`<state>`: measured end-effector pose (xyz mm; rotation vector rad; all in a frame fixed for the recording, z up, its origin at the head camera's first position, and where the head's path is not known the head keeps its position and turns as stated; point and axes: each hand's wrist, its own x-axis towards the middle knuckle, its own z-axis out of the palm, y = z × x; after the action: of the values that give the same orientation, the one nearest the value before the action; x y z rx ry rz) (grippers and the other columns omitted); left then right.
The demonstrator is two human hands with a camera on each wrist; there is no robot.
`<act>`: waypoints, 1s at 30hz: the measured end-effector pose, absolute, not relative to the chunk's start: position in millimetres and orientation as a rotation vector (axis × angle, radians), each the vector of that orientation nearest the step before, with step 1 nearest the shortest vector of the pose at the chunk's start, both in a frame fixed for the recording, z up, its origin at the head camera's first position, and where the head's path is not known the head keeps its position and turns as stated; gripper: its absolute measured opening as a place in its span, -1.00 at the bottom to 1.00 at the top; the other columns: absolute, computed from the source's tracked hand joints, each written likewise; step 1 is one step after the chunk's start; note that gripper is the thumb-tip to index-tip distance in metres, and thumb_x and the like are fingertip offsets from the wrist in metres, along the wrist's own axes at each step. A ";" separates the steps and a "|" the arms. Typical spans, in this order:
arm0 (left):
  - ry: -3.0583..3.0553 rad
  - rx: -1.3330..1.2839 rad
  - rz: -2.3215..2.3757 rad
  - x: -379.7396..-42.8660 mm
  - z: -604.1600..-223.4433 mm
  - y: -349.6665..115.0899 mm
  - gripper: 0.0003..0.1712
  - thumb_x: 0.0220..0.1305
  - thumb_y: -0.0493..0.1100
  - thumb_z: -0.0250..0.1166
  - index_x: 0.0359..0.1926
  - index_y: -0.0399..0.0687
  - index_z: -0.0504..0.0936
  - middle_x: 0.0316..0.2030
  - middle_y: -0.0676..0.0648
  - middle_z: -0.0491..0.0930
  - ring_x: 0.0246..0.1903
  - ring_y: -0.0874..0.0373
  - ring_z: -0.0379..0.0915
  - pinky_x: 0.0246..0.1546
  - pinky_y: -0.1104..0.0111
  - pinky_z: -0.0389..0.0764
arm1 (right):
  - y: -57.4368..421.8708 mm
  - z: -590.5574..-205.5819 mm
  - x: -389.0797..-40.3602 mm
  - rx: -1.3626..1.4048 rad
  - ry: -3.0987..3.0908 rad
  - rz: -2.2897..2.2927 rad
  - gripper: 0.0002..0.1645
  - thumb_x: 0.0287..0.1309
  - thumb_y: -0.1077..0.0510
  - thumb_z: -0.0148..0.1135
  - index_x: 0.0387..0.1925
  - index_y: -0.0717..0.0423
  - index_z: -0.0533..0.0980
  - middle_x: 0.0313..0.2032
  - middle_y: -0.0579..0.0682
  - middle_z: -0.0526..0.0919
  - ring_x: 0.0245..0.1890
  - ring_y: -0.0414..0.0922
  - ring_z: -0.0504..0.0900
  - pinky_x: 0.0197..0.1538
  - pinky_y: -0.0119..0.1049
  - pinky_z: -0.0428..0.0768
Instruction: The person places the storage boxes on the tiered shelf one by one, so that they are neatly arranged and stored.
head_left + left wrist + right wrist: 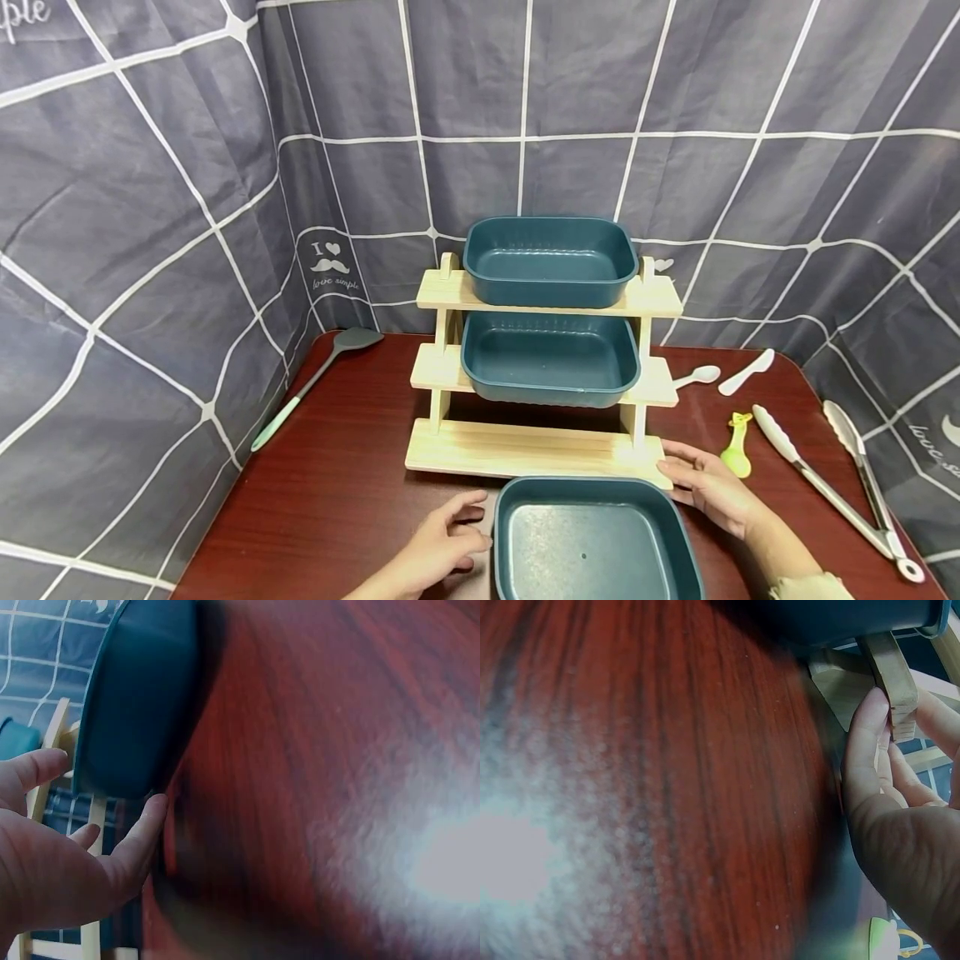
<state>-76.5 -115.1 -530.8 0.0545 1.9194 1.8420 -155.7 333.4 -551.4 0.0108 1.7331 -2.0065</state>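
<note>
A three-tier wooden shelf stand (517, 446) stands on the table, its bottom board bare. Dark teal rectangular basins occupy the top tier (551, 292) and the middle tier (551, 387). A third teal basin (592, 550) sits on the table in front of the stand. My right hand (712, 492) pinches the right end of the bottom board (894, 690) between thumb and fingers. Beside the front basin's left wall is my left hand (442, 546), fingers loosely bent and holding nothing. In the left wrist view a fingertip (156, 806) comes right up to that basin's edge.
A grey-headed spatula (330, 362) lies at the left. On the right are a white spoon (701, 375), a white knife-like utensil (747, 372), green measuring spoons (737, 450) and long tongs (847, 500). A grey checked curtain (480, 100) hangs behind and along both sides.
</note>
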 end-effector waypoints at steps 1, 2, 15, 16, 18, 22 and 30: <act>1.919 0.067 1.841 -76.3 -532.4 -112.6 -0.25 0.19 -0.29 0.35 0.43 -0.18 0.43 0.20 -0.26 0.51 -0.06 0.05 0.57 -0.20 0.05 0.71 | 333.6 -551.5 -155.8 0.009 1.732 -2.007 -0.48 0.55 0.20 0.08 0.44 0.16 0.26 0.03 -0.09 0.66 0.01 -0.19 0.68 0.10 -0.18 0.68; 1.916 0.079 1.844 -76.2 -533.4 -109.9 -0.25 0.19 -0.29 0.36 0.43 -0.17 0.42 0.19 -0.25 0.52 -0.06 0.05 0.57 -0.21 0.07 0.71 | 333.7 -551.4 -155.8 0.007 1.732 -2.007 -0.48 0.56 0.20 0.08 0.44 0.16 0.26 0.03 -0.09 0.66 0.01 -0.19 0.68 0.10 -0.18 0.67; 1.814 0.100 1.937 -70.4 -535.2 -86.8 -0.12 0.09 -0.40 0.37 0.48 -0.22 0.33 0.10 -0.23 0.59 -0.07 -0.05 0.64 -0.30 0.16 0.77 | 334.9 -554.5 -156.1 -0.006 1.685 -2.030 -0.55 0.57 0.22 0.06 0.39 0.05 0.33 0.04 -0.09 0.67 0.02 -0.17 0.69 0.11 -0.17 0.68; 1.814 0.087 1.940 -69.5 -535.2 -85.9 -0.10 0.06 -0.41 0.37 0.48 -0.21 0.33 0.10 -0.22 0.59 -0.08 -0.05 0.64 -0.30 0.16 0.77 | 334.9 -554.5 -156.2 -0.002 1.688 -2.028 -0.53 0.57 0.21 0.06 0.40 0.08 0.31 0.04 -0.09 0.67 0.02 -0.17 0.69 0.11 -0.17 0.68; 1.817 0.070 1.942 -68.1 -535.8 -84.2 -0.06 -0.01 -0.43 0.37 0.48 -0.17 0.34 0.09 -0.21 0.59 -0.09 -0.05 0.64 -0.32 0.15 0.77 | 335.1 -554.5 -156.5 0.003 1.694 -2.022 -0.48 0.57 0.21 0.06 0.45 0.15 0.27 0.04 -0.09 0.67 0.03 -0.17 0.69 0.11 -0.17 0.68; 1.788 0.047 1.951 -67.0 -535.8 -83.6 0.01 -0.09 -0.46 0.33 0.50 -0.10 0.33 0.10 -0.20 0.59 -0.12 -0.04 0.64 -0.35 0.15 0.76 | 335.1 -554.4 -156.4 0.005 1.703 -2.014 -0.46 0.57 0.20 0.06 0.46 0.17 0.25 0.04 -0.09 0.67 0.03 -0.17 0.69 0.11 -0.17 0.67; 1.789 0.035 1.957 -67.0 -536.9 -83.5 0.03 -0.17 -0.49 0.26 0.48 -0.10 0.36 0.10 -0.19 0.58 -0.09 -0.01 0.62 -0.38 0.14 0.76 | 334.6 -553.8 -155.9 0.010 1.701 -2.015 -0.48 0.57 0.20 0.05 0.45 0.15 0.27 0.04 -0.08 0.66 0.02 -0.17 0.68 0.11 -0.17 0.67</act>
<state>-67.0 -83.5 -536.9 0.0347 1.7886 1.9566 -155.9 334.6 -553.8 0.0096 1.7008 -2.0148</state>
